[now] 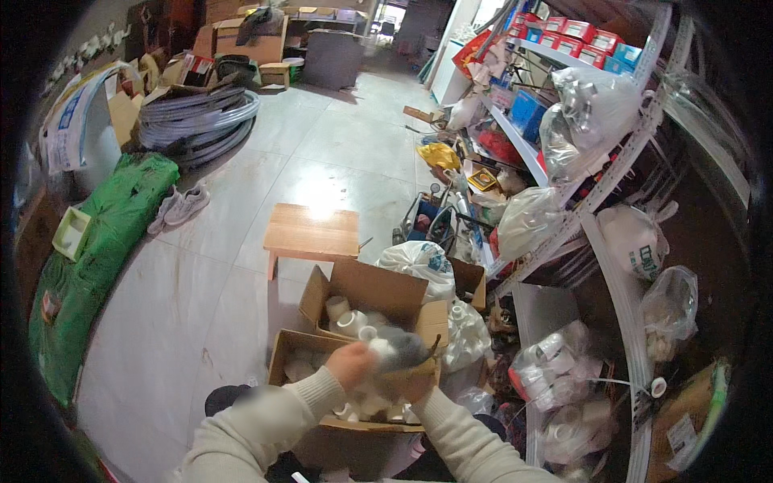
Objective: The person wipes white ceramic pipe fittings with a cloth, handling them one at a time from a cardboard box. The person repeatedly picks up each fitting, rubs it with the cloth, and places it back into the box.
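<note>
Over two open cardboard boxes of white plastic fittings, the back box [378, 282] and the front box [370, 428], both of my hands are at work. My left hand [350, 364] has its fingers closed at a white fitting [381, 349], blurred by motion. Just right of it is a smeared dark grey object [407, 344], too blurred to name. My right hand [415, 385] is beneath that object, its fingers hidden and blurred. More white fittings [352, 322] lie in the back box.
A wooden stool [310, 225] stands beyond the boxes. Crowded shelving [580, 209] with bagged items lines the right side. White sacks [415, 266] sit beside the boxes. At left are a green wrapped bundle [97, 266], shoes [181, 209] and coiled grey pipe [197, 121].
</note>
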Demonstrator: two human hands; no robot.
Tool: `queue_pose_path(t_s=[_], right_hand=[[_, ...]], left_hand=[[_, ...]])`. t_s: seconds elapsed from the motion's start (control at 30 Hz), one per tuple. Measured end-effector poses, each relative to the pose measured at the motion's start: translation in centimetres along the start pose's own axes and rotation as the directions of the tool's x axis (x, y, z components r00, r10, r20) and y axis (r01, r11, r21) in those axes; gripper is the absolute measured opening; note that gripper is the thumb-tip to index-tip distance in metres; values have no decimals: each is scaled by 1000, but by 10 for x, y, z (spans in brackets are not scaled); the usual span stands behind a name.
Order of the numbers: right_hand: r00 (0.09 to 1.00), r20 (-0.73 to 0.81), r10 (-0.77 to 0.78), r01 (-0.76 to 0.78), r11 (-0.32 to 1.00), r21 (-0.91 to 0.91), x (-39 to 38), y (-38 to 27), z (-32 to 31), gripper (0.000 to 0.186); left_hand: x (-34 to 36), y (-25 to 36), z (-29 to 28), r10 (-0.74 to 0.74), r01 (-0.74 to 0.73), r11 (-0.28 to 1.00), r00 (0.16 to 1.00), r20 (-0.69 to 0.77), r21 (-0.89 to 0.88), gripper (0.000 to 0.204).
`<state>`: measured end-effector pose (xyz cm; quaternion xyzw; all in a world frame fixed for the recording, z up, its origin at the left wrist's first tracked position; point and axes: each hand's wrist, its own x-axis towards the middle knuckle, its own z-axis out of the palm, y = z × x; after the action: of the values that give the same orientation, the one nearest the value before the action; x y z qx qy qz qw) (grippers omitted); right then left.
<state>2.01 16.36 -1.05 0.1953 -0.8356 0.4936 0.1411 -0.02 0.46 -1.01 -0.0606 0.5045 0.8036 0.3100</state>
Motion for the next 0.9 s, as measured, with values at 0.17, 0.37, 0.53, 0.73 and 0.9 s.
queue_pose_path(t_s=[0.17, 0.37, 0.53, 0.73, 0.9], right_hand=[[780, 249, 574, -561, 465, 685, 12, 9, 0, 45], [653, 288, 701, -627, 286, 725, 11, 24, 4, 42], [971, -48, 235, -238, 969, -61, 10, 19, 11, 45], [938, 347, -1, 69, 981, -183, 25, 19, -4, 73], [904, 392, 171, -174, 984, -27, 24, 33, -24, 91]], left_hand=[[-16, 4, 12, 495, -471, 318, 823, 280, 823, 24], [-11, 0, 10, 477, -425, 397, 853, 213, 813, 18], [8, 4, 4, -63, 56, 996, 992, -107, -66, 13], [-5, 38, 2, -437, 374, 757, 899, 11, -536, 24], [-8, 33, -5, -396, 381, 675, 910, 126, -631, 27]])
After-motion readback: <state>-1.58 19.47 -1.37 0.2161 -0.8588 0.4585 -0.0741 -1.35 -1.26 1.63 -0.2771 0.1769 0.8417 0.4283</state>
